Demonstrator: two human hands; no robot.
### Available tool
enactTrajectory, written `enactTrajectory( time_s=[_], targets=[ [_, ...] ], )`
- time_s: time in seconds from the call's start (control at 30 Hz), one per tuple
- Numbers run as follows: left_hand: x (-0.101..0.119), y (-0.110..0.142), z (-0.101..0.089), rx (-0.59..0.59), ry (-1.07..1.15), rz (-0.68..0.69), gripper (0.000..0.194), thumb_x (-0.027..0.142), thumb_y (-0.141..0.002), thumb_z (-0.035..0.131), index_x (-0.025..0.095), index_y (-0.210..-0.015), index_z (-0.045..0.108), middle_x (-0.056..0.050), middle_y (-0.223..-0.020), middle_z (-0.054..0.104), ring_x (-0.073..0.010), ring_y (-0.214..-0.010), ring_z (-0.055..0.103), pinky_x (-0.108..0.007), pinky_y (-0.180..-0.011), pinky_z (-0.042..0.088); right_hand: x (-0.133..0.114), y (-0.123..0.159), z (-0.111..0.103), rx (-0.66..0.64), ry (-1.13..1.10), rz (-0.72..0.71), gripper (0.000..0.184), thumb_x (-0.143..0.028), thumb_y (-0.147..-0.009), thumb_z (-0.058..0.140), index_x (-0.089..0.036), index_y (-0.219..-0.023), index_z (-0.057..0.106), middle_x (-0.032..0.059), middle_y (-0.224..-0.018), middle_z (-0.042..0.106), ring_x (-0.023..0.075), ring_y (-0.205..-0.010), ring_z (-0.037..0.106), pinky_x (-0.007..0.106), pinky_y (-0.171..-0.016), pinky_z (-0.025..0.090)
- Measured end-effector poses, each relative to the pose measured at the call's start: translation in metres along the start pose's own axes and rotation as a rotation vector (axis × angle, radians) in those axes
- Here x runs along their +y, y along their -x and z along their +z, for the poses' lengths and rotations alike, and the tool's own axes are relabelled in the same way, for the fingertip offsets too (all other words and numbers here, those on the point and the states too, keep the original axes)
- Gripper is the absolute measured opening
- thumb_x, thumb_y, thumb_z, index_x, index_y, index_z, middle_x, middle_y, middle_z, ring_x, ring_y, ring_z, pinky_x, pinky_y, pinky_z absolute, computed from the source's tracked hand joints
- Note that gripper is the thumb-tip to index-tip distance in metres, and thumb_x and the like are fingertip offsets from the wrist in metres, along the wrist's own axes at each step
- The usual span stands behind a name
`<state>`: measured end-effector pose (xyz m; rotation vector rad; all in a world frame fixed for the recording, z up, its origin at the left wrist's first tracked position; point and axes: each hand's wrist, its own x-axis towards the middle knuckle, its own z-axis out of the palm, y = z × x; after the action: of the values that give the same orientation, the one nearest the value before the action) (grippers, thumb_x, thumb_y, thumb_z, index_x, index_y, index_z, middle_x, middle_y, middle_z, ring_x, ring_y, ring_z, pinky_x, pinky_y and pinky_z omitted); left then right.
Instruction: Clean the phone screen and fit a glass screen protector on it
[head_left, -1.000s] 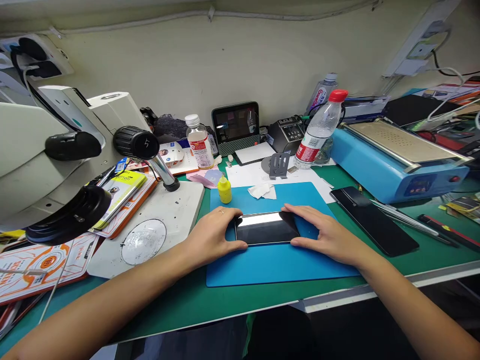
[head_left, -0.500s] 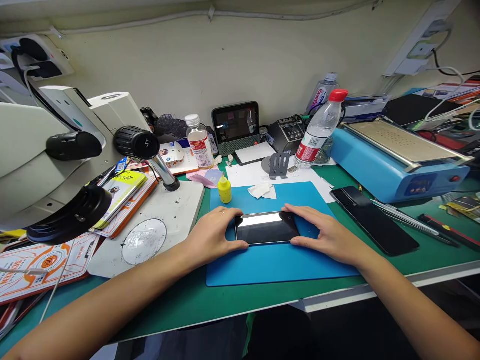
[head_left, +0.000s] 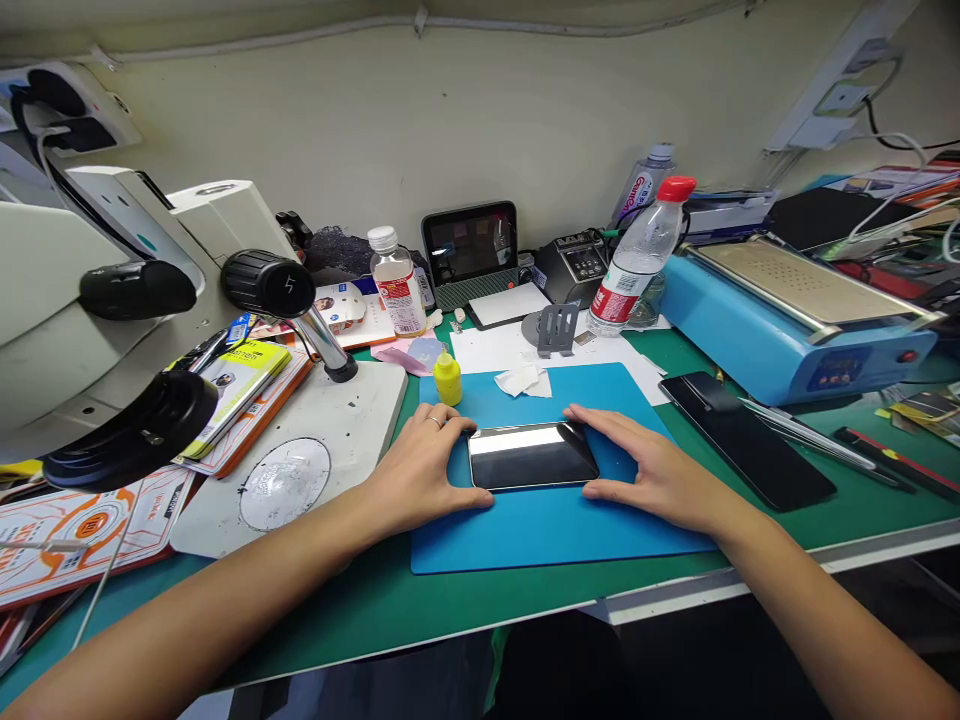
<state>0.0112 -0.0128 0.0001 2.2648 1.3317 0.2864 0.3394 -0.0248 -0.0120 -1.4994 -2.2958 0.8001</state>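
Observation:
A black-screened smartphone (head_left: pixel 532 462) lies face up on a blue mat (head_left: pixel 555 535), with a bright reflection along its upper part. My left hand (head_left: pixel 424 460) curves around the phone's left end. Its fingers are by the upper left corner, and the thumb is stretched out on the mat just below the lower edge. At the other end, my right hand (head_left: pixel 660 470) spans the phone, fingers at the upper right corner and thumb against the lower right one. Behind the phone are a small yellow bottle (head_left: pixel 448 382) and a crumpled white tissue (head_left: pixel 523 380).
A microscope (head_left: pixel 277 290) stands on the left beside stacked boxes (head_left: pixel 247 385). Right of the mat lie a dark phone-shaped panel (head_left: pixel 750 440) and tweezers (head_left: pixel 817 440), with a blue heating machine (head_left: pixel 795 330) behind them. Drink bottles (head_left: pixel 634 265) and a small screen (head_left: pixel 472 245) line the back.
My left thumb has slid down off the phone's lower edge, and that hand has loosened slightly. My right thumb has shifted down a little. The phone stays nearly in place.

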Motion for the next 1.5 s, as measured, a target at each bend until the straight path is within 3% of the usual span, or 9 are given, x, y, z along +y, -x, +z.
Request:
enactTrajectory(
  time_s=[0.43, 0.73, 1.17, 1.33, 1.5],
  targets=[
    [-0.0012, 0.0008, 0.0018, 0.027, -0.006, 0.015, 0.069, 0.057, -0.078, 0.078, 0.020, -0.133, 0.058, -0.011, -0.129, 0.058, -0.0349, -0.122, 0.050, -0.055, -0.104, 0.048, 0.0043, -0.0019, 0.0045, 0.065, 0.113, -0.088, 0.094, -0.072, -0.083, 0.068, -0.026, -0.160, 0.039, 0.0140, -0.166, 0.039, 0.0395, -0.155, 0.031, 0.062, -0.122, 0.036],
    [-0.0025, 0.0000, 0.0024, 0.037, 0.018, 0.030, 0.064, 0.056, -0.078, 0.079, 0.023, -0.129, 0.062, -0.010, -0.124, 0.060, -0.0349, -0.120, 0.051, -0.053, -0.101, 0.050, 0.0030, -0.0038, 0.0045, 0.063, 0.134, -0.082, 0.087, -0.071, -0.082, 0.070, -0.029, -0.155, 0.048, 0.0134, -0.163, 0.044, 0.0435, -0.152, 0.035, 0.066, -0.118, 0.039],
    [-0.0025, 0.0006, 0.0010, 0.019, 0.019, 0.028, 0.070, 0.059, -0.078, 0.079, 0.019, -0.133, 0.060, -0.011, -0.127, 0.060, -0.0341, -0.121, 0.051, -0.053, -0.103, 0.049, 0.0005, -0.0037, 0.0022, 0.042, 0.115, -0.064, 0.081, -0.071, -0.083, 0.068, -0.027, -0.150, 0.053, 0.0132, -0.161, 0.047, 0.0409, -0.150, 0.040, 0.063, -0.117, 0.042],
    [-0.0002, 0.0014, -0.0004, 0.025, 0.040, 0.026, 0.068, 0.059, -0.080, 0.076, 0.020, -0.132, 0.060, -0.011, -0.126, 0.061, -0.0339, -0.120, 0.053, -0.053, -0.103, 0.049, 0.0003, -0.0032, 0.0026, 0.047, 0.110, -0.060, 0.092, -0.073, -0.082, 0.068, -0.027, -0.158, 0.044, 0.0147, -0.163, 0.044, 0.0418, -0.151, 0.037, 0.064, -0.119, 0.039],
    [-0.0016, 0.0010, 0.0011, 0.044, 0.038, 0.041, 0.068, 0.058, -0.078, 0.078, 0.022, -0.133, 0.061, -0.011, -0.125, 0.062, -0.0343, -0.120, 0.054, -0.053, -0.102, 0.050, -0.0003, -0.0021, 0.0031, 0.053, 0.122, -0.065, 0.090, -0.074, -0.083, 0.066, -0.030, -0.158, 0.044, 0.0138, -0.163, 0.045, 0.0425, -0.150, 0.039, 0.064, -0.118, 0.040]
  ],
)
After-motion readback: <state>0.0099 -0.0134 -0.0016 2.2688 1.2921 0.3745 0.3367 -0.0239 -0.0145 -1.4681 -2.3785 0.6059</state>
